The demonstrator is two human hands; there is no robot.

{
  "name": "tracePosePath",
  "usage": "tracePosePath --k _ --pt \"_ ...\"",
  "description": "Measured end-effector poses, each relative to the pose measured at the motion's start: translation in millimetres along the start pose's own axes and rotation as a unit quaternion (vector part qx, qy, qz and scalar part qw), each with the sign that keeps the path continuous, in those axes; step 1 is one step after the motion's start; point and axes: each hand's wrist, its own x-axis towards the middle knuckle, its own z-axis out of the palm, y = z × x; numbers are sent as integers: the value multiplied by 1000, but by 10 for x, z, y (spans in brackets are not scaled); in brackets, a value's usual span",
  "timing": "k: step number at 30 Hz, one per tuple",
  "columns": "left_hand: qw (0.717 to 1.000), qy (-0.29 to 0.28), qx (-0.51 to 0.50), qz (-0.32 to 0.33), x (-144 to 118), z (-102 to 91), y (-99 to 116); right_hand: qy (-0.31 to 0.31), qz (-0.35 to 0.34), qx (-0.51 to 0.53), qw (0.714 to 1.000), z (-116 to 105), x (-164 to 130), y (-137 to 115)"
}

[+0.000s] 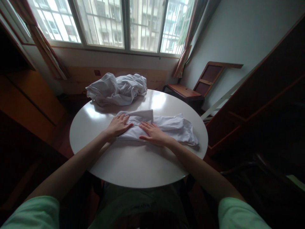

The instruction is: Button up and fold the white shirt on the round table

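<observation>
Two hands flat on a folded white garment

At far left a dark wooden cabinet (28, 95) stands beside the round white counter (133, 165). Toward the counter's far edge lies a crumpled white cloth (116, 89), apart from both hands. Nearer the person, the left hand (117, 125) rests palm down on the left end of a partly folded white garment (166, 127), its fingers (124, 120) spread and extended, gripping nothing. Just beside it, the right hand (153, 133) lies flat on the garment's middle, fingers likewise open and pressed to the fabric. The garment lies at the counter's centre and reaches toward its right rim, where the loose end is rumpled. Beyond that rim stands a small wooden side table (183, 92), under the window (114, 22).
</observation>
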Motion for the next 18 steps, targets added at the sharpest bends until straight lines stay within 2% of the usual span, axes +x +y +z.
tracePosePath --k 4,8,10,13,15,18 --pt "999 -10 -8 46 -40 -162 2 33 -20 20 999 -75 16 6" --pt "999 -7 1 47 -49 -244 106 90 23 -26 995 -116 56 -31" --pt "1000 25 16 5 -31 -220 205 94 34 -97 990 -123 93 -80" --pt "996 81 13 -43 8 -123 332 65 22 -193 979 -137 200 -180" --pt "995 97 -15 -17 32 -47 356 47 25 -229 972 -138 319 -250" --pt "996 67 -41 30 64 42 310 25 33 -249 968 -86 536 -333"
